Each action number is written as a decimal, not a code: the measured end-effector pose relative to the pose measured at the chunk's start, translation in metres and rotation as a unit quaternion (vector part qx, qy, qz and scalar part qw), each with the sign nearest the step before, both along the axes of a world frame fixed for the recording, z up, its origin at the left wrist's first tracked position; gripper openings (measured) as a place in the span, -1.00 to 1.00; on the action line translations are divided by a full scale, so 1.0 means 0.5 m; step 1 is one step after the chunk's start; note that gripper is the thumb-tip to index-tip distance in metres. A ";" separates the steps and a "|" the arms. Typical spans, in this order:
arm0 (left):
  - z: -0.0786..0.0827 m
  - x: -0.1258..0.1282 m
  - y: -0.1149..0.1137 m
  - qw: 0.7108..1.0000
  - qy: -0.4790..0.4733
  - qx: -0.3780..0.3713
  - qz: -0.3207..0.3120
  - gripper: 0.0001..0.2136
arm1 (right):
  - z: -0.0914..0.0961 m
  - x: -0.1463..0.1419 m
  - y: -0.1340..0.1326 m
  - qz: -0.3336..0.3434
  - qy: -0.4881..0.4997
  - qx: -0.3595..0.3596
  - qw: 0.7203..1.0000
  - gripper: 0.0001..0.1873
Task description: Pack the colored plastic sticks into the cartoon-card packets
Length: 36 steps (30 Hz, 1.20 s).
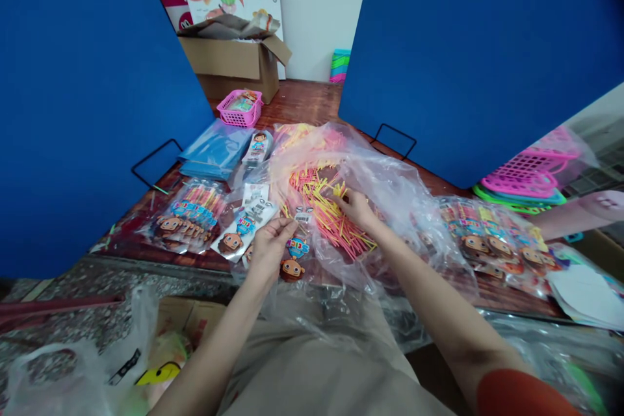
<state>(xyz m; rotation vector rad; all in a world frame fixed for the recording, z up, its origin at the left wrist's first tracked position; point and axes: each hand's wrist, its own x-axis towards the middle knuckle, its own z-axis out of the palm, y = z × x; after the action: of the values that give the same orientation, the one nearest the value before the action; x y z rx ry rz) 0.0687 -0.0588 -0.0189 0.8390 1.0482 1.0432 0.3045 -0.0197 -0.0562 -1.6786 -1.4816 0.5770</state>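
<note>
Lap (pixel 312 364) is nearest the camera, just below the table's near edge; orange sleeve (pixel 521 396) at bottom right. Table (pixel 309 97) is dark red-brown wood.

Left hand (pixel 270 244): thumb and fingers pinching the top of a clear pouch (pixel 292 269), near edge, about mid-length. Pouch has a cartoon face and a "Stick" logo, logo reading upside down from this side.

Right hand (pixel 358 208): fingers bent, tips down among loose pink and yellow sticks (pixel 341 227). Can't tell whether it grips any. Sticks lie in a big clear bag (pixel 400 175), mid-table, bag plastic spilling over the near edge.

Left of the left hand, partly under it: flat printed packs (pixel 245 229). Further left: filled pouches (pixel 190 211), near the left end of the near edge. Behind those, blue plastic sleeves (pixel 217 146).

Toward the far edge, left side: pink basket (pixel 238 118) with packets in it, just in front of a carton (pixel 224 58), flaps up.

Right end: more filled packs (pixel 487 227), white sheets (pixel 585 292) at the near edge, stacked baskets (pixel 526 175) behind.
</note>
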 end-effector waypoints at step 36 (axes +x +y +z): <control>-0.032 0.041 -0.016 0.998 0.051 0.018 -0.034 -0.76 | 0.141 -0.126 -0.082 0.072 0.483 0.081 0.869 -0.70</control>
<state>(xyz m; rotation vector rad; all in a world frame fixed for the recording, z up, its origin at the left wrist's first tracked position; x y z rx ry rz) 0.0893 -0.0669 -0.0348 0.9581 1.0812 0.9718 0.2416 -0.0608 0.0141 -0.8847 -0.8587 1.1285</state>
